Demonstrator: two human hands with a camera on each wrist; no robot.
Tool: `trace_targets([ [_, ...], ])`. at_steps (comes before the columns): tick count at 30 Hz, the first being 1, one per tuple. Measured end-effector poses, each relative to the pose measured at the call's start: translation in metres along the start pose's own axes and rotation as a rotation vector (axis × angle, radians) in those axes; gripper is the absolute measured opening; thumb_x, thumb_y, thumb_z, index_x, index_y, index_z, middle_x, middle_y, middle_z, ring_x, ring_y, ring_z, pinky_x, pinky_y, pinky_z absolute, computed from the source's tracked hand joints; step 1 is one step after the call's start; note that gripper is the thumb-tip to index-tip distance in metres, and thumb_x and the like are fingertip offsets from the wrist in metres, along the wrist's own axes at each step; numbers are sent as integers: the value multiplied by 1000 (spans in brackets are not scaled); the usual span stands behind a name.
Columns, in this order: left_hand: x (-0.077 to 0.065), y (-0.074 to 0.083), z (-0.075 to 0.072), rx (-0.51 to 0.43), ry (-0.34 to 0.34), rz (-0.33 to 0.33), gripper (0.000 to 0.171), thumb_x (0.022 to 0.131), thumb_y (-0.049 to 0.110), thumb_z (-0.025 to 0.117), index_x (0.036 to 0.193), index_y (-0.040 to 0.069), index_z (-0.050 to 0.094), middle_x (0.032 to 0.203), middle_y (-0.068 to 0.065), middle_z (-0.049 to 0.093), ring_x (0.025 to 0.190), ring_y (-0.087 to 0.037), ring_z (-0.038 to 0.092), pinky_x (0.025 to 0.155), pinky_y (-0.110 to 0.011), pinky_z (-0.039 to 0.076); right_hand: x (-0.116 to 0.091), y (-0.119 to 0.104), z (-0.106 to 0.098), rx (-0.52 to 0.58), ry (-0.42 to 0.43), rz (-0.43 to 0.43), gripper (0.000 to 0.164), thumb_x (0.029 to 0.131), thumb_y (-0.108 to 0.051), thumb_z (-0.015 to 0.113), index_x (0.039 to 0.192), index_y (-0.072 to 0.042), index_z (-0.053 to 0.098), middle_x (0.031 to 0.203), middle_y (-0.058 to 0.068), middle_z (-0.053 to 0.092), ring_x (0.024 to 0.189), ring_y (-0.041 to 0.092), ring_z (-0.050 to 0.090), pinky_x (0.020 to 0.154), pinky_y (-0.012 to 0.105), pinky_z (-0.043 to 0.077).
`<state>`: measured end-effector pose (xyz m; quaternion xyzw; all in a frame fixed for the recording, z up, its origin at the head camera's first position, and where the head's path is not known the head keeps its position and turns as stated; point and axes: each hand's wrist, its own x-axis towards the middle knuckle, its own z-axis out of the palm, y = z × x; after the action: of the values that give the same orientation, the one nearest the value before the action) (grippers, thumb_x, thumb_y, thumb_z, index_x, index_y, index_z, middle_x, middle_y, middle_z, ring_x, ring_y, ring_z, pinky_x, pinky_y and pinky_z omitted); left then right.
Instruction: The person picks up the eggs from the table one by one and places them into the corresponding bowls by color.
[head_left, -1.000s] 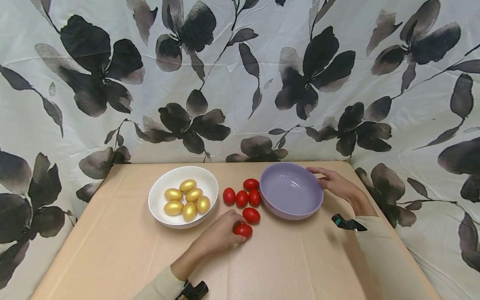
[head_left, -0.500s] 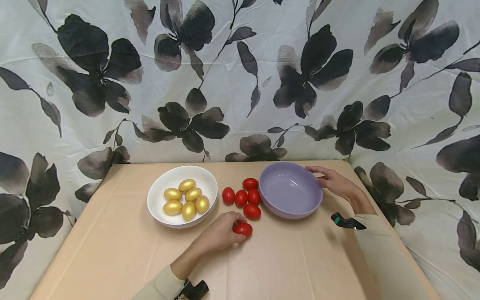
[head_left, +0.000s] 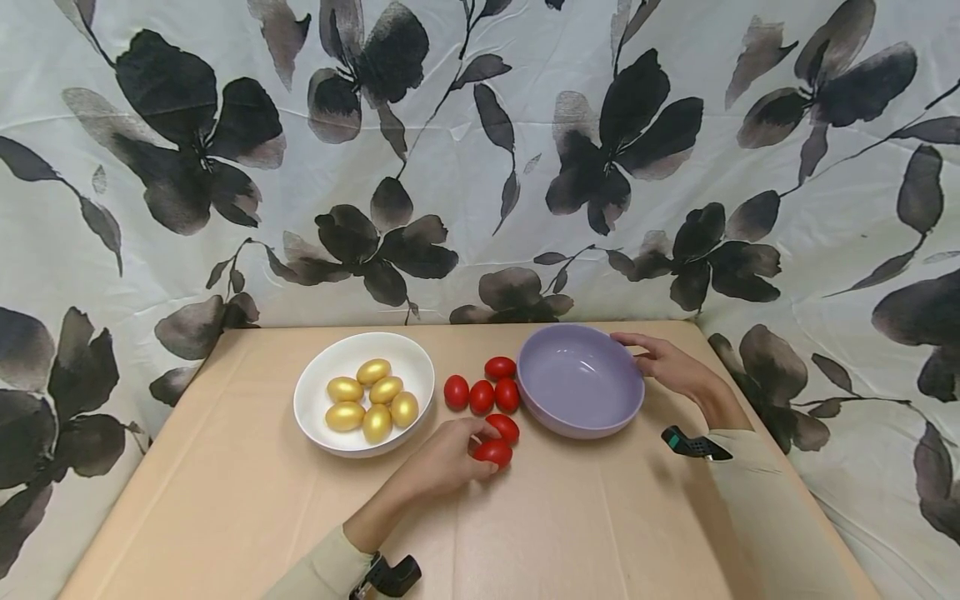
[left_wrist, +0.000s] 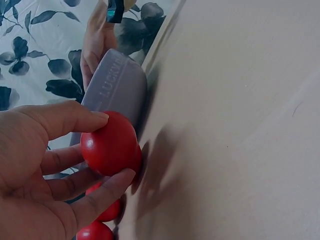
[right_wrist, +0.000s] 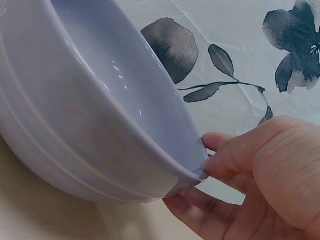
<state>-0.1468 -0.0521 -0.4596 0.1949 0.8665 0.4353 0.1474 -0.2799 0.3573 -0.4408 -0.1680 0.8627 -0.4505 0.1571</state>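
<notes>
My left hand (head_left: 450,454) pinches a glossy red egg (left_wrist: 109,144) between thumb and fingers, in front of the other red eggs. Right behind it lies another red egg (head_left: 502,428), close to my fingertips. More red eggs (head_left: 482,397) cluster between the two bowls. On the right, a purple bowl (head_left: 581,383) stands with nothing inside it. My right hand (head_left: 675,367) grips its right rim, thumb at the edge and fingers against the outer wall in the right wrist view. Several gold eggs (head_left: 377,423) lie in a white bowl (head_left: 315,421) on the left.
A tan cloth-covered table (head_left: 562,533) bears everything. Behind it and along its sides hangs a white curtain (head_left: 480,150) with dark flowers. The red eggs sit close to the purple bowl's left side.
My left hand has moved slightly right and away from me with its red egg. The red egg just behind it shifted a little toward the cluster, then slightly back. My right hand stays put.
</notes>
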Motion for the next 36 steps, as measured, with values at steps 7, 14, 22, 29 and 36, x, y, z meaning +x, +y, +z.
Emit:
trace_targets([
  [7,2,2,-1,-31,-15,-33,38,85,17,80,121,13,70,107,5,68,97,-18,62,72,-28,57,0,0,-1,9,-7,-8,60,100,5,39,157,-10,37,161,21,32,135,47,50,105,53,49],
  [14,2,2,0,-34,-16,-34,39,85,17,80,122,13,70,107,5,68,98,-18,62,72,-29,57,-1,-1,-1,19,-11,-9,60,99,6,40,157,-10,37,161,21,32,135,48,48,106,57,47],
  [22,1,6,-1,-25,-22,-29,40,84,18,81,123,13,70,106,6,68,98,-19,62,73,-29,57,-1,0,-2,20,-11,-9,60,99,6,41,157,-9,38,161,22,32,135,48,49,106,54,48],
  [29,2,9,-4,-2,-23,-9,37,84,19,81,119,15,71,102,8,68,97,-18,62,72,-28,57,-2,-1,-2,23,-13,-4,60,100,6,41,157,-10,38,161,21,31,135,47,49,106,56,47],
  [36,4,18,-14,58,5,14,37,84,23,82,119,19,71,104,10,69,99,-16,63,77,-27,56,-2,-2,-2,23,-11,-7,60,99,6,40,157,-10,38,162,21,31,135,48,49,105,55,48],
])
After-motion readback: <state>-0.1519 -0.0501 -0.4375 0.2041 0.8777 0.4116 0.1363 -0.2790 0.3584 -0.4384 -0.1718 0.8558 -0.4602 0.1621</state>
